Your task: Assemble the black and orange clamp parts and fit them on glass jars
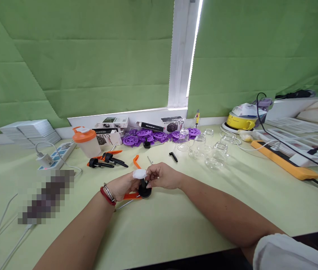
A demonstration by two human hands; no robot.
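While both hands meet at the middle of the pale green table [175, 225], the left hand [125, 185] and right hand [163, 176] close together on a small black-and-orange part [143, 191] that rests on the tabletop just under them. Left fingers curl around the near side of the part, with a white wad or cap [139, 173] pinched at the fingertips; a red bracelet [106, 195] sits on that wrist. Right fingers are clenched lightly on the black knob from the far side; the exact contact points are hidden by the knuckles. Orange arm of the part sticks out leftward along the table, and a thin metal rod [123, 205] lies beside it. Judgement: the part looks like rigid moulded plastic, light, stiff, not fragile, smooth enough to turn in a loose grip; the round black base seems the steadiest place to hold, the orange arm giving leverage. Beyond the hands: similar black-and-orange pieces [105, 160], an orange-lidded shaker bottle [87, 141], purple toothed discs [144, 135], clear glass jars [212, 150] (breakable, well apart from the hands), a power strip [57, 153] at left, a yellow bowl [239, 122] and an orange-edged board [285, 163] at right.
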